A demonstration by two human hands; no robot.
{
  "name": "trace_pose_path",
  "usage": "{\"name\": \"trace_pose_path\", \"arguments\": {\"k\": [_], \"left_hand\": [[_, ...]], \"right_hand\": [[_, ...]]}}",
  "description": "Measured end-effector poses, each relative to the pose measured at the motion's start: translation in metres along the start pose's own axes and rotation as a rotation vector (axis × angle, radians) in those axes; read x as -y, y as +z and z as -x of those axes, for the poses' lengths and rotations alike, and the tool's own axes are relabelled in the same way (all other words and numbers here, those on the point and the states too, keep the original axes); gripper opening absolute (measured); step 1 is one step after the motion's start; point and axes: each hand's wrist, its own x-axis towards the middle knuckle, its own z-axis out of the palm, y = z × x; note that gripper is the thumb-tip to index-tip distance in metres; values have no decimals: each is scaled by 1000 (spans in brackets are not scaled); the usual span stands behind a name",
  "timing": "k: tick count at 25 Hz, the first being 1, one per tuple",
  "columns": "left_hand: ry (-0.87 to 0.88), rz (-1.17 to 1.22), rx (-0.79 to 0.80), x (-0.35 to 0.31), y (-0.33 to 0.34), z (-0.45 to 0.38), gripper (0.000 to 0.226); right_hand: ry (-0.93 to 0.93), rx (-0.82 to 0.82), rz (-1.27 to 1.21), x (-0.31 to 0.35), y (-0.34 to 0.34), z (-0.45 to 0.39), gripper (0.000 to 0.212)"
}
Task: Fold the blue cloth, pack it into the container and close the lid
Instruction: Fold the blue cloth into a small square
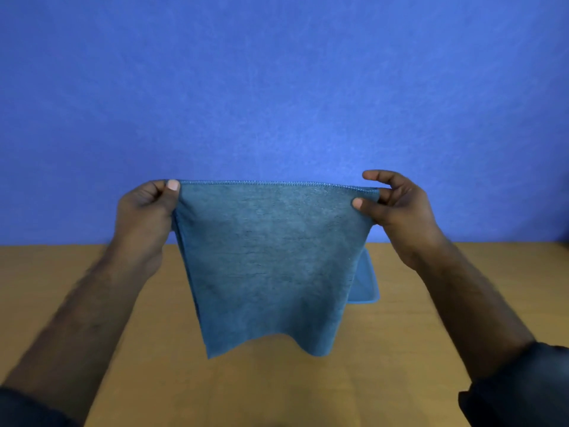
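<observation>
The blue cloth [271, 260] hangs in the air above the table, stretched flat by its top edge. My left hand [144, 211] pinches the cloth's upper left corner. My right hand [397, 208] pinches the upper right corner between thumb and fingers, with the other fingers spread. A second layer of cloth shows along the left side. Behind the cloth, only the right edge of a blue plastic piece [366, 285] shows on the table; I cannot tell whether it is the container or its lid.
A wooden table [92, 272] runs across the lower half of the view. A blue wall [277, 87] stands right behind it. Dark sleeves cover both of my forearms at the bottom corners.
</observation>
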Motion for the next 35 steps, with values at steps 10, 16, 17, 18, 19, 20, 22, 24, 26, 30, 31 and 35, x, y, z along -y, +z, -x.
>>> {"name": "trace_pose_path", "arguments": {"k": [10, 16, 17, 18, 19, 20, 22, 24, 26, 30, 31, 35], "left_hand": [[30, 192, 215, 13, 21, 28, 29], [-280, 58, 288, 70, -8, 79, 28], [-375, 3, 286, 83, -13, 90, 29], [-460, -60, 298, 95, -19, 100, 29], [-534, -125, 323, 105, -24, 109, 29], [-597, -192, 345, 114, -28, 117, 28], [-672, -292, 367, 126, -33, 127, 24], [-633, -413, 346, 129, -30, 131, 13], [-420, -533, 326, 118, -16, 129, 16], [-59, -427, 720, 67, 44, 126, 58], [-44, -428, 803, 57, 59, 125, 57], [-43, -401, 783, 32, 81, 109, 17]], "right_hand": [[-87, -81, 28, 3, -37, 18, 10], [248, 91, 60, -37, -56, 57, 12], [320, 95, 58, -49, -56, 64, 9], [385, 87, 51, -61, -55, 71, 8], [446, 77, 45, -70, -54, 77, 9], [500, 77, 44, -78, -52, 83, 10], [558, 108, 63, -91, -46, 93, 14], [558, 153, 86, -97, -35, 100, 17], [512, 190, 98, -97, -17, 102, 17], [335, 332, 129, -84, 26, 94, 15], [287, 352, 100, -78, 34, 91, 16], [138, 346, -21, -59, 44, 78, 21]]}}
